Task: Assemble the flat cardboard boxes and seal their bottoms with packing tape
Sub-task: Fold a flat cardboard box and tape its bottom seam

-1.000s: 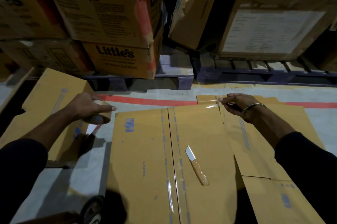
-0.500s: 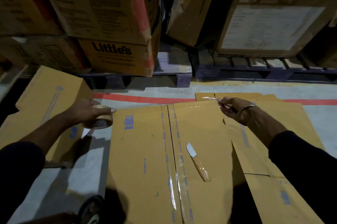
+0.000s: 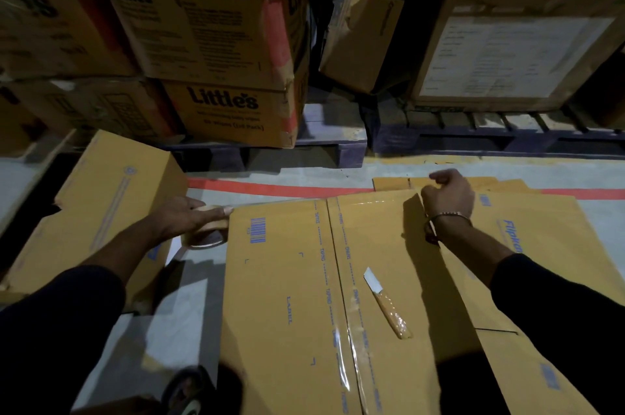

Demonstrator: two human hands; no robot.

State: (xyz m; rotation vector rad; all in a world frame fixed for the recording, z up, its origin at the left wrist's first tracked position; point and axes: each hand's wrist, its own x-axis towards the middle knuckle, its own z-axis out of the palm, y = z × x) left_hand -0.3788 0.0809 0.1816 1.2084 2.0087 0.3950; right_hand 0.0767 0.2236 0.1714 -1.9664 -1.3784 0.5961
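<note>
Stretching tape across the far edge of the box [image 3: 338, 279]: left hand [image 3: 182, 218] is wrapped around the tape roll [image 3: 204, 233] just off the left corner, right hand [image 3: 446, 194] fisted, pressing the end down. I'd keep the strip taut and low. Knife [image 3: 387, 303] lies mid-panel, handy for cutting. Open floor [image 3: 169, 306] left; pallets [image 3: 338, 140] crowd the front.
</note>
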